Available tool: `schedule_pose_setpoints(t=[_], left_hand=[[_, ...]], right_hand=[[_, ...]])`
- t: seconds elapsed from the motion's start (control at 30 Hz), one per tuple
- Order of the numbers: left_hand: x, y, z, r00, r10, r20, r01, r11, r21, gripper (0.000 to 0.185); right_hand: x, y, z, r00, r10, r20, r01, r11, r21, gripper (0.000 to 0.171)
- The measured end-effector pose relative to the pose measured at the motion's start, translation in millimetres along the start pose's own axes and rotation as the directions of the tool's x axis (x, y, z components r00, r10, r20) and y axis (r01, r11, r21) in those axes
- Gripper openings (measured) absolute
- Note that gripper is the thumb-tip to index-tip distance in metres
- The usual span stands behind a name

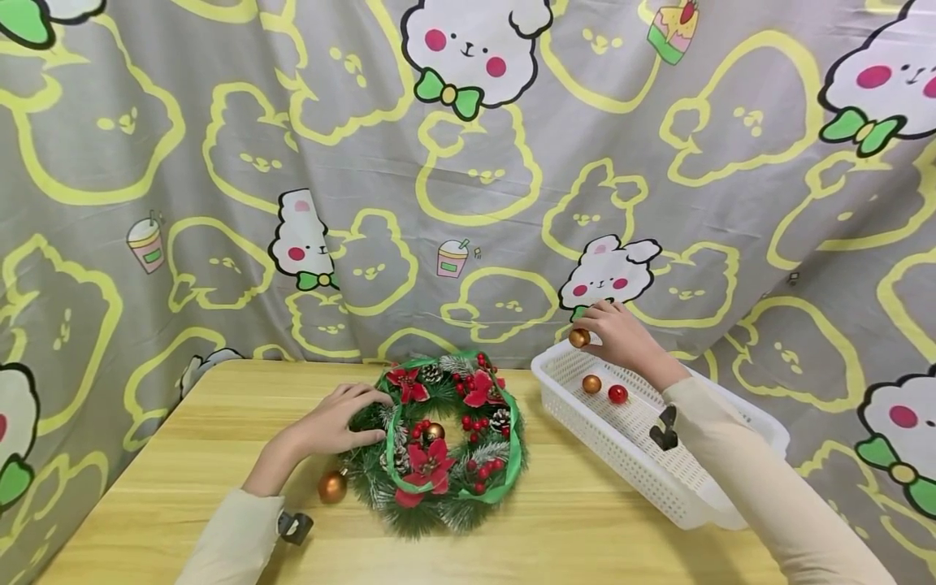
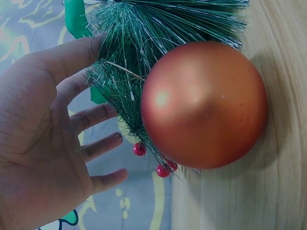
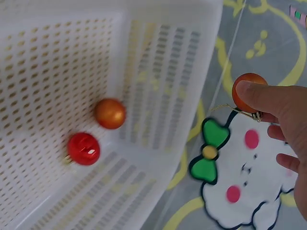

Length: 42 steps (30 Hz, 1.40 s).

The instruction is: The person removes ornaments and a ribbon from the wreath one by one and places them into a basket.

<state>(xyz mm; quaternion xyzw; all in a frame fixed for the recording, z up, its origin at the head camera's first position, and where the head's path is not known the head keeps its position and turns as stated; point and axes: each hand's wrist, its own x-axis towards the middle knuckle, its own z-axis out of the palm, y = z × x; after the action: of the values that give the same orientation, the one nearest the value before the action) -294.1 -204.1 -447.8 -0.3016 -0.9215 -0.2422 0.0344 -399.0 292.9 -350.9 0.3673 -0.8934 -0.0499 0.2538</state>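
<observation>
A green Christmas wreath with red poinsettias, berries, pine cones and a green ribbon lies on the table. At its left side rests my left hand, fingers spread and relaxed against the greenery. An orange-gold bauble sits on the table beside the wreath, just below that hand, and another bauble shows in the wreath's middle. Over the far end of the white basket, my right hand pinches a small orange-gold bauble between thumb and fingers, its gold cord hanging free.
Inside the basket lie an orange-gold bauble and a red bauble. The wooden table runs back to a grey curtain printed with cartoon animals. The basket's perforated walls stand to the right of the wreath.
</observation>
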Motion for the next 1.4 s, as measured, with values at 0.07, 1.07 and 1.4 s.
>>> schedule_pose_setpoints(t=[0.07, 1.07, 1.4], left_hand=[[-0.1, -0.1, 0.1, 1.000, 0.002, -0.002, -0.002, 1.000, 0.001, 0.049], [-1.8, 1.2, 1.7, 1.000, -0.002, 0.007, 0.002, 1.000, -0.024, 0.048], [-1.9, 0.3, 1.4, 1.000, -0.006, 0.005, 0.006, 1.000, -0.022, 0.048]], right_hand=[[-6.3, 5.9, 3.7, 1.000, 0.020, 0.006, -0.020, 1.000, 0.005, 0.031], [-73.4, 50.0, 65.0, 0.930, 0.288, 0.229, -0.302, 0.953, 0.026, 0.029], [-85.1, 50.4, 73.4, 0.914, 0.312, 0.257, -0.332, 0.942, 0.038, 0.029]])
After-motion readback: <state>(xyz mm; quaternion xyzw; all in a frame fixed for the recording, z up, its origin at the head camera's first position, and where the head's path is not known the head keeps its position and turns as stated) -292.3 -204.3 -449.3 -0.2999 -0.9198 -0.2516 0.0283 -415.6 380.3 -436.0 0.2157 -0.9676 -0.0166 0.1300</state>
